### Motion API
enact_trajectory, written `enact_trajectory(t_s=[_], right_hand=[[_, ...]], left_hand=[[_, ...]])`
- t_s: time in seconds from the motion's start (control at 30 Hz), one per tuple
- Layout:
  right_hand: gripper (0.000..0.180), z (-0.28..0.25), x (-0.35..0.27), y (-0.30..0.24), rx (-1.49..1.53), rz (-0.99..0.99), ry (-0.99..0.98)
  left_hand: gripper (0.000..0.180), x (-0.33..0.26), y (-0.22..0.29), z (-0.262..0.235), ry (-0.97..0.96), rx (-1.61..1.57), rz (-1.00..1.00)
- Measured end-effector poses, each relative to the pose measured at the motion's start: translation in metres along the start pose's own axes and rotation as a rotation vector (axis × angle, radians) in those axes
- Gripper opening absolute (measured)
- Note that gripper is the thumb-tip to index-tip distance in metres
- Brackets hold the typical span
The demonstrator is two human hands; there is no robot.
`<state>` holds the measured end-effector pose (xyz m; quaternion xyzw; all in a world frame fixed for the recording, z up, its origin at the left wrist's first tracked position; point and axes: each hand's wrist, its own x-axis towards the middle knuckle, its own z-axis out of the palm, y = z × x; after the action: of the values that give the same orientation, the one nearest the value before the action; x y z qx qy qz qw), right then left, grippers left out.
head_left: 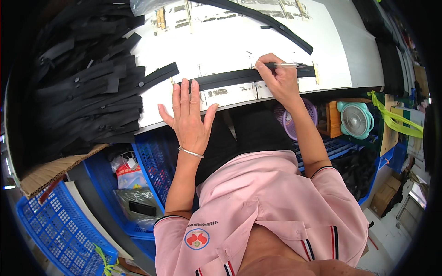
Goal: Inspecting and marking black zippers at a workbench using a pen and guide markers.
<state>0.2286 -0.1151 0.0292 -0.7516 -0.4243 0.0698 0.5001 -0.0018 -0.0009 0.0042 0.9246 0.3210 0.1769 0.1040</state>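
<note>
A black fabric strip (225,79) lies lengthwise across the white board (216,46), near its front edge. My left hand (189,126) rests flat with its fingers spread, the fingertips at the strip's left end. Toward the strip's right end, my right hand (282,85) is closed round a pen (291,65) with a clear and silver barrel. The pen's tip, by the thumb and forefinger, is too small to make out. Another black strip (262,20) curves across the far part of the board. Tape pieces and dark marks dot the board.
A big heap of black strips (96,78) with round buttons covers the table's left side. Below it stand blue plastic crates (69,225) and a cardboard edge (60,170). Under the table at right are a purple basket (309,112) and a small teal fan (357,119).
</note>
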Motion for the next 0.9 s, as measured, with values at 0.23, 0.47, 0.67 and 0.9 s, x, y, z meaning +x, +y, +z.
enact_trajectory(t_s=[0.23, 0.47, 0.67, 0.9], right_hand=[[0.008, 0.0, 0.001, 0.005, -0.026, -0.078, 0.0], [0.009, 0.003, 0.0, 0.005, -0.021, -0.106, 0.001], [0.01, -0.002, -0.001, 0.002, 0.067, -0.062, 0.039], [0.015, -0.009, 0.0, 0.017, 0.053, -0.219, -0.057]], left_hand=[[0.077, 0.005, 0.016, -0.006, 0.008, -0.017, 0.008], [0.029, 0.052, 0.07, 0.022, 0.18, -0.558, 0.172], [0.012, 0.062, 0.076, 0.035, 0.195, -0.557, 0.103], [0.013, 0.063, 0.077, 0.036, 0.189, -0.563, 0.078]])
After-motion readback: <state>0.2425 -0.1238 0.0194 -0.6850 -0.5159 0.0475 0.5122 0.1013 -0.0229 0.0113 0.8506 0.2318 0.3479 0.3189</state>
